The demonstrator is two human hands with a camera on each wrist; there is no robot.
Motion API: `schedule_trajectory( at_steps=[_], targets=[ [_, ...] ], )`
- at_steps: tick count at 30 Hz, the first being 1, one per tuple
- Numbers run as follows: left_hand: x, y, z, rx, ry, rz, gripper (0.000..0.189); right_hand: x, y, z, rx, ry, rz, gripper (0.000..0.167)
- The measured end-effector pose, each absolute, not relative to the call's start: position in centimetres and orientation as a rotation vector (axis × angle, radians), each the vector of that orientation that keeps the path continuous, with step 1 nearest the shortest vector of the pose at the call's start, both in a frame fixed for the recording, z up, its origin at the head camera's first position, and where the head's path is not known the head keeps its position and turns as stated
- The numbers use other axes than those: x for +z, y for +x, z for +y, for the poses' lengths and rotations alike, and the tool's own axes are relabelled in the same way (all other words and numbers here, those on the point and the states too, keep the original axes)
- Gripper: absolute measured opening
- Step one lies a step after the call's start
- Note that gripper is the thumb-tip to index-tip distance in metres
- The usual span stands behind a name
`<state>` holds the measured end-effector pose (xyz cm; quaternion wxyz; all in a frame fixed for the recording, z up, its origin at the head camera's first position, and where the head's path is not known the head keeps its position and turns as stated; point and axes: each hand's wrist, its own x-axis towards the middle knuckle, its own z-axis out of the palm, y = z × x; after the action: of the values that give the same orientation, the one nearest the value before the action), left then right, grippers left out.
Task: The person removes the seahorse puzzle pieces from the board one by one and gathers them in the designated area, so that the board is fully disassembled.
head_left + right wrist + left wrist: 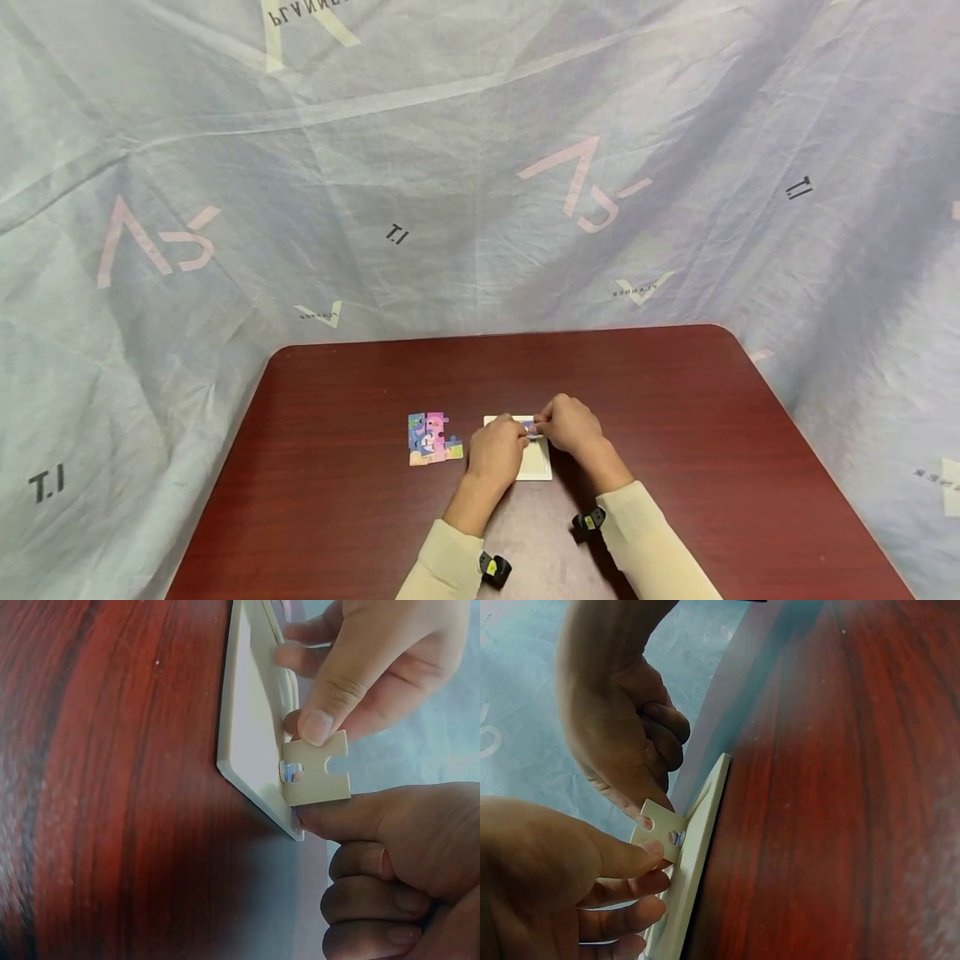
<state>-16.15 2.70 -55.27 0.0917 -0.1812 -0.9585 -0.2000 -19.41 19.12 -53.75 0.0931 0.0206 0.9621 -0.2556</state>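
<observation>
My left hand (495, 454) pinches a small puzzle piece (319, 771) over the far part of a cream tray (534, 468). In the wrist views the plain backing of the piece shows, tilted up from the tray, with a rounded notch in its edge. A bit of purple print shows through a lower cutout. My right hand (573, 425) holds the same piece at its other edge with its fingertips, partly hidden behind it; its other fingers are curled. Left of the tray lies a joined group of puzzle pieces (429, 442) in pink and blue, picture side up.
The tray and puzzle group rest on a dark red wooden table (337, 517) with rounded far corners. A printed grey cloth (480, 208) hangs behind and around it. Both wrists wear small black cameras over cream sleeves.
</observation>
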Motion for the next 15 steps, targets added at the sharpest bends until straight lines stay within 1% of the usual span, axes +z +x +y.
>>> schedule_trajectory(
  at_steps=[9,15],
  targets=[
    [-55.28,-16.35,2.90,-0.429,-0.598,-2.853,0.005,-53.80,-19.59,18.99,-0.744,0.080,2.858,0.018],
    [-55.33,-16.33,3.24,-0.404,-0.585,-2.866,0.011,-53.92,-19.56,19.12,-0.734,0.087,2.851,0.018]
  ],
)
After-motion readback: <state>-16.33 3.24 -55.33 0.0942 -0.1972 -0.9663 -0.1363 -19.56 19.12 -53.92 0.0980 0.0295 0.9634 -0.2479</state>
